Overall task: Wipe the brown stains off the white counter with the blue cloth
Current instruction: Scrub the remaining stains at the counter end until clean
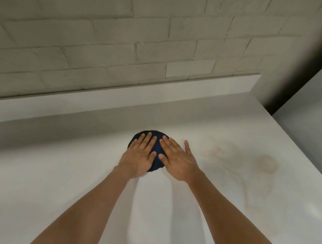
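- Counter first: the broad, flat white counter (pixel 78 173) is taking up most of the view, running from the raised white ledge (pixel 120 98) at the back to a squared-off right edge, and nearly all of its surface is lying bare around the hands.
- Behind the ledge, the pale painted brick wall (pixel 105 33) is closing off the back; a grey panel (pixel 308 104) is standing just past the counter's right end with a dark gap between the two.
- Brown stains (pixel 266 163) are showing to the right of the hands: one darker ring-like blotch, a fainter smear between it and the hands, and thin streaks trailing toward the near edge.
- The dark blue, rounded, bunched cloth (pixel 155 147) is lying flat on the counter near the middle, clear of the stains, so no stained area is being covered at present.
- The left hand (pixel 139 156) is pressing down on the cloth's left half with fingers spread flat, gripping nothing.
- The right hand (pixel 176 160) is lying flat too, palm and inner fingers on the cloth's right half, its outermost finger resting on bare counter.
- For a good wipe, I judge the hands should be sliding the cloth rightward under steady flat pressure, starting on the faint smear, then working the darker blotch in overlapping passes, keeping the fabric from bunching up under the palms.
- Nothing is blocking that path; the one thing to mind is the counter's right edge, just beyond the darkest stain.
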A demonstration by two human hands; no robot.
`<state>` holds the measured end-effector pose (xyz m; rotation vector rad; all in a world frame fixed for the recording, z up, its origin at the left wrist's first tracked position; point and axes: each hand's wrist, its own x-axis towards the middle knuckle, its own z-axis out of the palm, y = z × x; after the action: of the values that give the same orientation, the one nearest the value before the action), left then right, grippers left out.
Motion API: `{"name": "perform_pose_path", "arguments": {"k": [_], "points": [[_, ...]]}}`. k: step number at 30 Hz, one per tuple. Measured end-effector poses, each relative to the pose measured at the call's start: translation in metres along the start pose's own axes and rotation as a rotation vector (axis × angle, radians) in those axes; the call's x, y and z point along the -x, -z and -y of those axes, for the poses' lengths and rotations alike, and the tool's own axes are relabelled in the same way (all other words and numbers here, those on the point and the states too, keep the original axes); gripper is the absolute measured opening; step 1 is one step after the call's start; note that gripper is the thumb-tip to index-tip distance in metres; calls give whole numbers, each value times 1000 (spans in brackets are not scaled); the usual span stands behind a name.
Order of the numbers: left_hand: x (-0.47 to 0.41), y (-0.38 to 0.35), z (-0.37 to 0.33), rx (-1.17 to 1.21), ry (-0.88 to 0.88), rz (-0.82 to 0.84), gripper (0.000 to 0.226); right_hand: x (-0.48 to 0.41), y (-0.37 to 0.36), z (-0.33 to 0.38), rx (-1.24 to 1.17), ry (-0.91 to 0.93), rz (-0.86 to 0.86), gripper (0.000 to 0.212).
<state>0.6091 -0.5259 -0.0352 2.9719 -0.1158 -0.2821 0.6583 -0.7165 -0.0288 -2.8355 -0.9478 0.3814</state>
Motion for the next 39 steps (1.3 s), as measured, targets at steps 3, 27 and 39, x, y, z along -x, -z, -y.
{"name": "perform_pose_path", "arguments": {"k": [3, 27, 39], "points": [[-20, 10, -6, 133, 49, 63, 63, 11, 11, -9, -115, 19, -11, 61], [-11, -19, -72, 49, -37, -58, 73, 140, 0, -93, -196, -230, -218, 55], [-43, -17, -133, 66, 60, -21, 71, 158, -2, -124, -88, -258, -241, 54]]}}
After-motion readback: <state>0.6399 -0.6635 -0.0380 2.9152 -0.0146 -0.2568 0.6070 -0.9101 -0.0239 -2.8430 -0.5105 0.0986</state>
